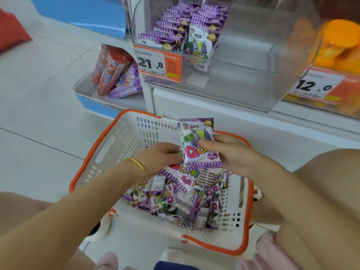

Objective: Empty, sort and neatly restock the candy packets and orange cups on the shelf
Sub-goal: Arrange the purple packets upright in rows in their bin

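My right hand point(231, 152) grips a small stack of purple-and-white candy packets point(198, 145) upright over a white basket with an orange rim point(109, 145). My left hand point(161, 154), with a gold bangle on the wrist, touches the stack's left edge. Several more purple packets point(179, 199) lie loose in the basket below. On the shelf above, purple packets point(181, 30) stand in rows in the left part of a clear bin point(243, 84). Orange cups point(339, 43) fill the clear bin to its right.
Price tags reading 21.8 point(157, 64) and 12.0 point(315, 84) hang on the bin fronts. A lower tray at the left holds red and purple packets point(116, 75). White floor tiles lie to the left. My knees flank the basket.
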Motion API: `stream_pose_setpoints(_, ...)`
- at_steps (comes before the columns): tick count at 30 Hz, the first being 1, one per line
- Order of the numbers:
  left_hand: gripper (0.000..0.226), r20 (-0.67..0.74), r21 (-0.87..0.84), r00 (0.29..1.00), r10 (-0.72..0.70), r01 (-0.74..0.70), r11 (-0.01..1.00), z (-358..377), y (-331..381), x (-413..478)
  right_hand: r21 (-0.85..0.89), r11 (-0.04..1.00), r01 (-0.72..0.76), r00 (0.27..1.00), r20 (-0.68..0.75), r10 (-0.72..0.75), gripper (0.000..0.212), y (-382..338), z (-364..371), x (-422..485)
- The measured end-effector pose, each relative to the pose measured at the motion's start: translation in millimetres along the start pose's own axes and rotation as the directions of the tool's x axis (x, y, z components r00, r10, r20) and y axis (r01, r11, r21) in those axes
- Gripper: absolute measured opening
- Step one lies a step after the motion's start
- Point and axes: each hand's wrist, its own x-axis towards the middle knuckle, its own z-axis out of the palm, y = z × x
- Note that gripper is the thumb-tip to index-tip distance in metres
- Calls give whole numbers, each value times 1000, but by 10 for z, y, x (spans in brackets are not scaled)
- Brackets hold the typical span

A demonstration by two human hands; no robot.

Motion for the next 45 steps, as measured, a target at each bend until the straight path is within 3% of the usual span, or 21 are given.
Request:
stream_pose_setpoints(5, 13, -113, -364, 989, -96, 49, 930, 14, 40, -69, 197, 980, 13, 990, -141, 15, 61, -15, -99, -119)
stream_pose_setpoints(8, 13, -132, -448, 989, -63, -3, 894, 41, 83, -84, 235, 971, 33, 996, -90, -12, 28, 3, -33, -137)
stream_pose_setpoints(11, 15, -145, -505, 988, -47, -33, 863, 79, 143, -104, 161, 983, 91, 991, -116, -73, 13, 47, 98, -115)
stream_pose_setpoints(14, 41, -136, -492, 991, -15, -54, 869, 110, 143, -99, 18, 988, 152, 976, -160, -147, 26, 87, 205, -61)
stream_pose_setpoints(17, 88, -146, -335, 988, 57, -103, 937, 151, 168, -143, 75, 989, 127, 990, -77, -122, 59, 114, 295, -31)
stream_pose_setpoints(18, 90, -183, -247, 979, 96, -140, 959, 172, 175, -154, 113, 986, 119, 993, -36, -115, 61, 114, 319, -24)
stream_pose_setpoints(20, 77, -302, -113, 939, 164, -206, 972, 164, 158, -125, 161, 981, 107, 993, 23, -112, 55, 90, 366, -23)
stream_pose_setpoints(24, 70, -327, 2, 877, 351, -371, 929, 125, 177, -93, 281, 958, 50, 991, 102, -82, 61, 61, 416, 8)
stream_pose_setpoints(26, 63, -337, 201, 832, 440, -392, 898, 92, 232, -92, 155, 981, 116, 991, 47, -124, 53, -13, 446, -24)
stream_pose_setpoints(28, 68, -297, 347, 788, 540, -438, 830, 6, 378, -134, 9, 971, 240, 971, 0, -240, 29, -192, 418, -87)
stream_pose_setpoints(29, 71, -277, 388, 760, 587, -471, 792, -73, 473, -153, -33, 956, 292, 956, -8, -292, 27, -332, 390, -129)
stream_pose_setpoints(32, 73, -296, 597, 582, 757, -505, 623, -428, 794, -119, 79, 896, 437, 899, -63, -433, 38, -917, 263, -236)
stream_pose_setpoints(34, 77, -246, 784, 470, 848, -419, 459, -649, 967, -2, 116, 828, 549, 832, -164, -529, 26, -1356, 165, -175)
stream_pose_setpoints(37, 78, -177, 913, 480, 859, -246, 325, -832, 1025, 233, -153, 818, 555, 766, -288, -574, 12, -1852, 12, 144)
stream_pose_setpoints(39, 74, -177, 937, 515, 839, -173, 304, -874, 946, 363, -314, 850, 423, 786, -340, -516, 24, -1964, -49, 401)
stream_pose_setpoints(42, 72, -157, 960, 514, 843, -122, 253, -897, 819, 483, -467, 839, 279, 848, -290, -444, 30, -1916, -39, 727)
stream_pose_setpoints(44, 71, -146, 962, 512, 846, -128, 243, -923, 797, 511, -646, 745, 166, 847, -293, -443, 36, -1880, -53, 878)
stream_pose_setpoints(45, 71, -141, 959, 510, 849, -143, 245, -938, 797, 508, -763, 642, 73, 846, -294, -445, 43, -1882, -68, 917)
